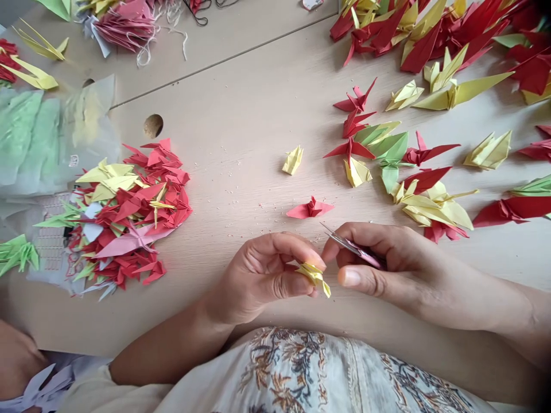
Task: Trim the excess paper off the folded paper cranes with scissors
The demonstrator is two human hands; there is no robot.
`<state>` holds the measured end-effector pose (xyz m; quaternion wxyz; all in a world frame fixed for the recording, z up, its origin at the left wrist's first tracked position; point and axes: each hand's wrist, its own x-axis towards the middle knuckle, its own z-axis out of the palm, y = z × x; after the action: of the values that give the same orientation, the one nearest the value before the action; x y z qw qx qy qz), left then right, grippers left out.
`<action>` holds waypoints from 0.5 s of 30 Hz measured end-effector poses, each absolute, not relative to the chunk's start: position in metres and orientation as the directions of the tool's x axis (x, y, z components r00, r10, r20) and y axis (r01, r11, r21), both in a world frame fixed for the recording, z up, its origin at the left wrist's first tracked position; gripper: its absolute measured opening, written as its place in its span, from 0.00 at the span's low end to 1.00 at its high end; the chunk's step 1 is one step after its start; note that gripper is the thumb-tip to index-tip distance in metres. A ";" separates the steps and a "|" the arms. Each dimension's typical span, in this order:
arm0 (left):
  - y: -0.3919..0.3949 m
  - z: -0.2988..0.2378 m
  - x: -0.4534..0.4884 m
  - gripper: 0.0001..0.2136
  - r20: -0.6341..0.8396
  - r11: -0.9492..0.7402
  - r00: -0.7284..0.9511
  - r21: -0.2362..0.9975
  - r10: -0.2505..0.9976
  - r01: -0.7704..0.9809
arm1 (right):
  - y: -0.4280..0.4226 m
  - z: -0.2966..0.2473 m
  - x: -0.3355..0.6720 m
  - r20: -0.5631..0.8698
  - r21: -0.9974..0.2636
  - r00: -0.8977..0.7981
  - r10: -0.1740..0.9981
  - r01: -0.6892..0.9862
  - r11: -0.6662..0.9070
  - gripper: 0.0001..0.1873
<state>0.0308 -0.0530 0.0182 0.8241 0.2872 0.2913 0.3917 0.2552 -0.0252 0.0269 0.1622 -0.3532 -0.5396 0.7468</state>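
My left hand (269,278) pinches a small folded yellow paper crane (315,276) between thumb and fingertips, in front of my body. Close beside it, my right hand (396,272) is closed around small scissors (357,250) with thin pointed metal blades and a pinkish handle. The blades point up and left, above the crane and apart from it. My right fingers partly hide the handle. Just beyond my hands lies a red paper crane (310,209), and farther off a yellow folded crane (293,160) rests on the table.
A heap of mostly red cranes (138,206) lies at left near clear plastic bags (38,137). Many red, yellow and green cranes (430,34) spread across the right. A pink paper bundle with white string (129,26) is at top left. Another person's arm (17,361) shows lower left.
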 end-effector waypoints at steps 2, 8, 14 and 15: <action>-0.052 0.017 0.030 0.08 -0.242 0.492 0.492 0.725 0.836 -0.481 | -0.023 0.032 0.258 -0.356 -0.921 -0.698 0.621 0.147 -0.362 0.22; -0.052 0.019 0.029 0.05 -0.208 0.370 0.370 0.816 0.905 -0.445 | -0.024 0.032 0.259 -0.336 -0.939 -0.704 0.625 0.198 -0.282 0.25; -0.051 0.020 0.030 0.04 -0.234 0.406 0.376 0.776 0.897 -0.483 | -0.023 0.029 0.256 -0.307 -0.952 -0.732 0.608 0.245 -0.185 0.20; -0.051 0.020 0.030 0.04 -0.237 0.409 0.376 0.772 0.896 -0.487 | -0.023 0.029 0.256 -0.309 -0.951 -0.735 0.603 0.258 -0.172 0.21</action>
<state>0.0296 -0.0509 0.0203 0.7705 0.3073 0.3327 0.4487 0.2563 -0.0233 0.0295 0.1259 -0.3414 -0.6308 0.6853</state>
